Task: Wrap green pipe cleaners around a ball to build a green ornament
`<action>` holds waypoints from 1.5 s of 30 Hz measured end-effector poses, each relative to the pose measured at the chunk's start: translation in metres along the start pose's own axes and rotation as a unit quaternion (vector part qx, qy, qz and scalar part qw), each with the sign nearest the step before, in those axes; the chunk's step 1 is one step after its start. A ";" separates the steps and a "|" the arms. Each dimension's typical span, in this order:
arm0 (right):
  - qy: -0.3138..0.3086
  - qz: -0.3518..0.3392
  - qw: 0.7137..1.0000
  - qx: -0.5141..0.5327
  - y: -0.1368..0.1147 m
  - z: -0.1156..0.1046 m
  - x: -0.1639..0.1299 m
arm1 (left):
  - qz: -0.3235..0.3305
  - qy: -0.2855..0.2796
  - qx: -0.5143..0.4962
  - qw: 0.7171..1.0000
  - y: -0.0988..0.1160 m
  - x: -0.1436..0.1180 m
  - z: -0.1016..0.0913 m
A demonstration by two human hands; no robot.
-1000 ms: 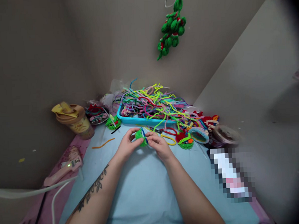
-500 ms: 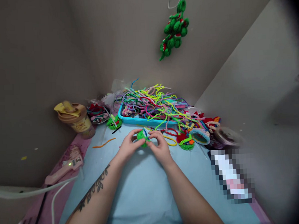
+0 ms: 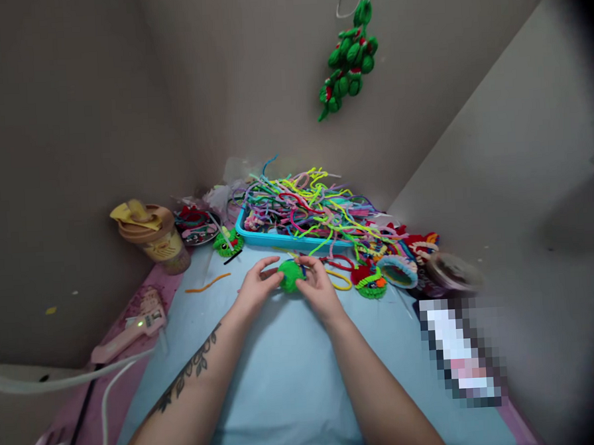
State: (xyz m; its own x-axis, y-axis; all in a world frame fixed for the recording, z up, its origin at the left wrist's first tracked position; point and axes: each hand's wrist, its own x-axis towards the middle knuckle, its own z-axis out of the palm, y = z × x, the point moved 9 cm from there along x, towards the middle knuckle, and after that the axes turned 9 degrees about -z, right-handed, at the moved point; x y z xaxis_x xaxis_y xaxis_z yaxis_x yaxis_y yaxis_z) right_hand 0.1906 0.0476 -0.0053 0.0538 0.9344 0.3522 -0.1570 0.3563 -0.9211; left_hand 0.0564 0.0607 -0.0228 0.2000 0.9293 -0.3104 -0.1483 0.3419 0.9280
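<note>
Head view, looking down over my forearms: both hands meet over the far middle of the counter [image 3: 295, 382], which is covered with a pale blue sheet. My left hand [image 3: 254, 288] and right hand [image 3: 321, 287] pinch a small fuzzy green ball [image 3: 290, 274] between them, thumbs and fingertips pressed to its sides, so it sits just above the sheet and between the two hands. A bit of blue shows at its right edge, against my right fingers; I cannot tell what that is.

Just beyond the hands stands a turquoise tray [image 3: 272, 237] heaped with pipe cleaners [image 3: 311, 205] in many colours, some spilling over its near rim toward my right hand. To the right of that hand lie a red and green fuzzy figure [image 3: 368, 280] and a ring-shaped piece [image 3: 396, 270], close together. A single orange pipe cleaner [image 3: 206, 284] lies on the sheet to the left of my left hand, apart from it. Farther left a pink glue gun [image 3: 133, 327] rests on the pink edge of the counter, its small green light on, and a tan lidded cup [image 3: 153, 238] stands near the wall. A green fuzzy garland [image 3: 349, 60] hangs on the wall above the tray.
</note>
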 end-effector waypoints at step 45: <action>0.035 0.099 0.994 0.011 0.010 -0.016 0.004 | 0.287 -0.019 0.346 0.893 0.039 -0.019 0.019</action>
State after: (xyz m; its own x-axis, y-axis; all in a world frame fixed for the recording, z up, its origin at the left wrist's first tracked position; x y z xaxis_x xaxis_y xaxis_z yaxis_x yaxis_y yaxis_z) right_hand 0.2047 0.0547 -0.0156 0.0889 0.9844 0.1520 -0.1925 0.1667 -0.9670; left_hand 0.0652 0.0535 0.0230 0.3181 0.9139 0.2524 0.3946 -0.3696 0.8412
